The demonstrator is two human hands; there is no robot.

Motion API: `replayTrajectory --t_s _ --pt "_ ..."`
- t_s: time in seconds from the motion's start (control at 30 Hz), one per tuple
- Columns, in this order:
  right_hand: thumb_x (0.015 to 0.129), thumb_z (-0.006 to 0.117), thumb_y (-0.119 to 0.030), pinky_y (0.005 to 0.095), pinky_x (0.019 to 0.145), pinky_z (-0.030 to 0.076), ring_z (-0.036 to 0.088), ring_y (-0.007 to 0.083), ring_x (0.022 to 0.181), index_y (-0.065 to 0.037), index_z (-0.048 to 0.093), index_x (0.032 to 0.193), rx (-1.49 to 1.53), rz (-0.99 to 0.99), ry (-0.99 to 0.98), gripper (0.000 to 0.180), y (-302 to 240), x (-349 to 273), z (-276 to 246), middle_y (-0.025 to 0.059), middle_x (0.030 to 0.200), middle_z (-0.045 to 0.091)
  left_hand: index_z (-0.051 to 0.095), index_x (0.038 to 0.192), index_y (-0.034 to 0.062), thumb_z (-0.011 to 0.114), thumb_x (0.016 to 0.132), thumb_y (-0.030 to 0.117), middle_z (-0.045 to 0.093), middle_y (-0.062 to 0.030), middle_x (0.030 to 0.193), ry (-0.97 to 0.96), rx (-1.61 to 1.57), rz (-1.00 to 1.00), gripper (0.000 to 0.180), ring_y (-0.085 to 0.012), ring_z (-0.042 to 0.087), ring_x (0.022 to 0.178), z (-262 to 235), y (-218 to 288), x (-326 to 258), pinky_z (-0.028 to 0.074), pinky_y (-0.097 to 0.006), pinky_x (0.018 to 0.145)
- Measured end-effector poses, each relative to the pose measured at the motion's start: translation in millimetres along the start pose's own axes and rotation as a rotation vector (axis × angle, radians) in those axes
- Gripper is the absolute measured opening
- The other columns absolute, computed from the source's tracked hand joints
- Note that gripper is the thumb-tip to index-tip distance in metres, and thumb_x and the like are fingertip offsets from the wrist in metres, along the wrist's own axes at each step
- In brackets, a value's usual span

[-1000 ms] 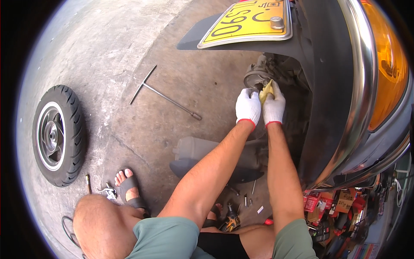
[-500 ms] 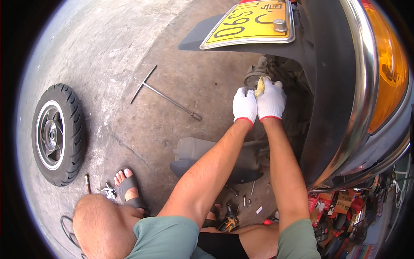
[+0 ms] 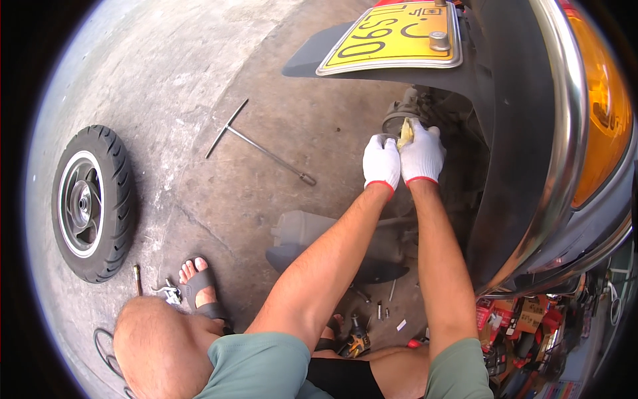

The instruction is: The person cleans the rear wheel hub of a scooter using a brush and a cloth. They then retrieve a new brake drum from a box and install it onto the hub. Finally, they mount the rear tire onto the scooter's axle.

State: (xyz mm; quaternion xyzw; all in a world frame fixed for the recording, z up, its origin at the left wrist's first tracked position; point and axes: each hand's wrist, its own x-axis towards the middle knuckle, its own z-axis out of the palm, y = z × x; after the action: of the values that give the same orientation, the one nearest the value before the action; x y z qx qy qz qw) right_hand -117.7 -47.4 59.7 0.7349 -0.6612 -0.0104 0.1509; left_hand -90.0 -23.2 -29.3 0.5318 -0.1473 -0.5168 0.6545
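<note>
Both my hands wear white knitted gloves with red cuffs and work side by side under the rear fender of a scooter (image 3: 515,133). My right hand (image 3: 424,154) is closed on a crumpled yellowish piece (image 3: 405,133), like a rag or sandpaper; its exact kind does not show. Right beside it, my left hand (image 3: 382,161) has its fingers curled, and whatever they grip is hidden. Just past my fingertips sits a round, dirty metal hub part (image 3: 397,122) with no wheel on it. Below my left forearm lies the grey muffler (image 3: 302,229).
A wheel with tyre (image 3: 93,203) stands at the left. On the concrete lie a T-handle wrench (image 3: 269,151), a caliper-like metal part (image 3: 171,292) and several sockets (image 3: 380,310). A power drill (image 3: 357,338) is between my feet. Boxes (image 3: 528,316) crowd the lower right. A yellow plate (image 3: 399,36) overhangs my hands.
The whole view has shifted slightly, so things sit a little farther right. My hands stay together at the hub, with the yellowish piece still in my right hand.
</note>
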Motion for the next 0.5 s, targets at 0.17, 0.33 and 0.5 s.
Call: replayTrajectory --t_s 0.17,0.33,0.5 --pt "0.085 0.071 -0.028 0.05 0.085 0.053 0.064 0.0434 0.1 -0.017 0.068 0.121 -0.08 -0.127 0.01 0.038 1 5 -2 0.0195 0.113 0.062 0.067 0.11 -0.0001 0.054 0.096 0.019 0.07 -0.0238 0.106 -0.018 -0.01 -0.015 0.027 -0.0378 0.067 0.101 -2 -3 0 0.05 -0.042 0.092" --pt "0.088 0.068 -0.03 0.0507 0.085 0.052 0.063 0.0454 0.1 -0.014 0.068 0.121 -0.022 0.013 0.003 0.037 -2 1 -3 0.022 0.112 0.061 0.067 0.11 -0.0002 0.054 0.097 0.02 0.07 -0.0243 0.106 -0.02 0.034 -0.024 0.027 -0.0381 0.067 0.101 -3 -3 -4 0.05 -0.042 0.092" --pt "0.091 0.064 -0.025 0.0494 0.086 0.052 0.063 0.0445 0.102 -0.015 0.07 0.116 0.004 -0.061 -0.02 0.027 0 9 -3 0.0212 0.112 0.063 0.067 0.111 -0.0016 0.054 0.097 0.02 0.07 -0.0245 0.107 -0.023 -0.015 -0.016 0.029 -0.0383 0.067 0.102 -1 0 -2 0.05 -0.043 0.092"
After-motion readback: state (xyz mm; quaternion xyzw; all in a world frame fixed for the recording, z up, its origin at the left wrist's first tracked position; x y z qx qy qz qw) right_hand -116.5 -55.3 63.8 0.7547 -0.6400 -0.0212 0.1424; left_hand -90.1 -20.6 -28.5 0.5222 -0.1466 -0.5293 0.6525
